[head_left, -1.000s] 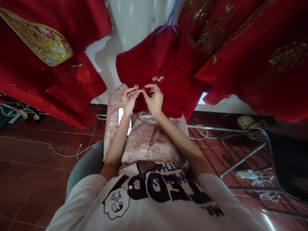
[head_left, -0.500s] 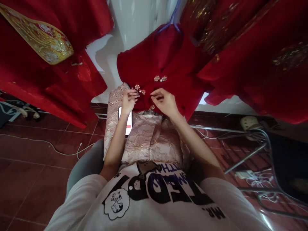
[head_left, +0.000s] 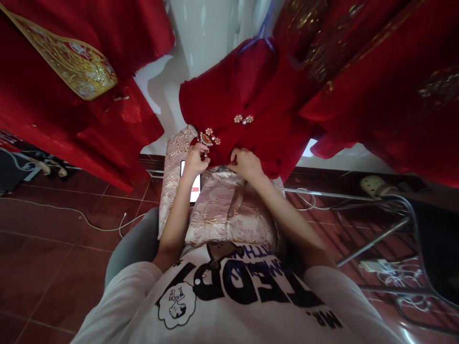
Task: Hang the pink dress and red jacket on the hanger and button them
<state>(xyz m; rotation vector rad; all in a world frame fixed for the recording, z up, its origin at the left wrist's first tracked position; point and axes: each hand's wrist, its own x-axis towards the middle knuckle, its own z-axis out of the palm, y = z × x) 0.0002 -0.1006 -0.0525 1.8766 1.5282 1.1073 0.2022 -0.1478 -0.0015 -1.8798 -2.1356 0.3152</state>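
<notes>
A dark red garment [head_left: 218, 95] with jewelled flower fastenings hangs before me, its lower part over my lap. A pair of pearl-and-gold flowers [head_left: 244, 119] sits at its middle, another flower trim [head_left: 213, 136] lower left. Beside that trim is an orange-and-gold jewelled ornament [head_left: 205, 139]. My left hand [head_left: 195, 161] is closed on the garment's lower left edge, just under the ornament, whose hanging part meets the fingers. My right hand [head_left: 247, 165] has its fingers curled on the garment's lower edge; its fingertips hide what is pinched there.
Pinkish brocade fabric [head_left: 215, 215] covers my lap, with a lit phone [head_left: 194, 191] on it by my left forearm. Red embroidered clothes [head_left: 143, 114] hang on both sides. At right stand a metal-framed chair [head_left: 376, 239], a clog shoe [head_left: 373, 186] and tangled white cables [head_left: 398, 272].
Both hands have moved down to the garment's lower edge. The right fingers now cover the small flower seen there before. The jewelled ornament by my left hand shows more fully.
</notes>
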